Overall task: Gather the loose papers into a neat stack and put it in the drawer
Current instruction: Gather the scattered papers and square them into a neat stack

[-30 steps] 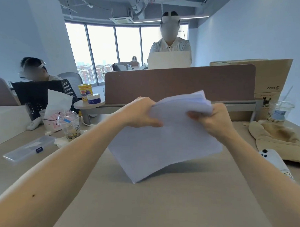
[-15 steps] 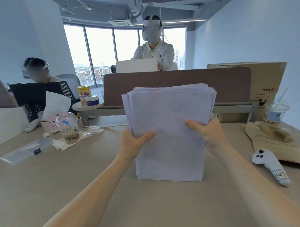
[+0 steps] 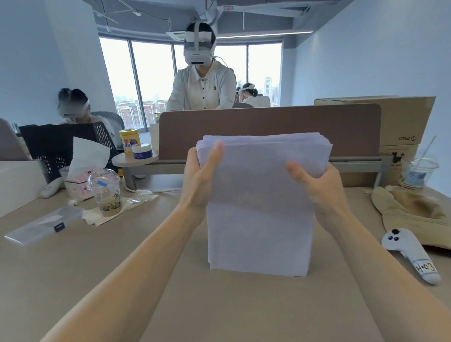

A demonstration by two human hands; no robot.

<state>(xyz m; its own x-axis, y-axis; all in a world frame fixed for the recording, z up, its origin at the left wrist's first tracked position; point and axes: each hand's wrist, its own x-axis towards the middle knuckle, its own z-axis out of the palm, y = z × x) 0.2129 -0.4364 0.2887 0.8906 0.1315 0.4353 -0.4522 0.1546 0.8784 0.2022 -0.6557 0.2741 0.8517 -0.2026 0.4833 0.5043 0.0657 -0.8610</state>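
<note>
1. The left hand (image 3: 199, 182) grips the left edge of the paper stack (image 3: 261, 208), thumb across its front.
2. The stack stands upright, its bottom edge on the table (image 3: 224, 311).
3. The right hand (image 3: 319, 190) clasps its right edge.

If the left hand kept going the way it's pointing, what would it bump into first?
Probably the brown divider behind the desk. The left hand grips the edge of the paper stack and points forward and up, toward that panel; depth is unclear, so it might pass over the top.
</note>
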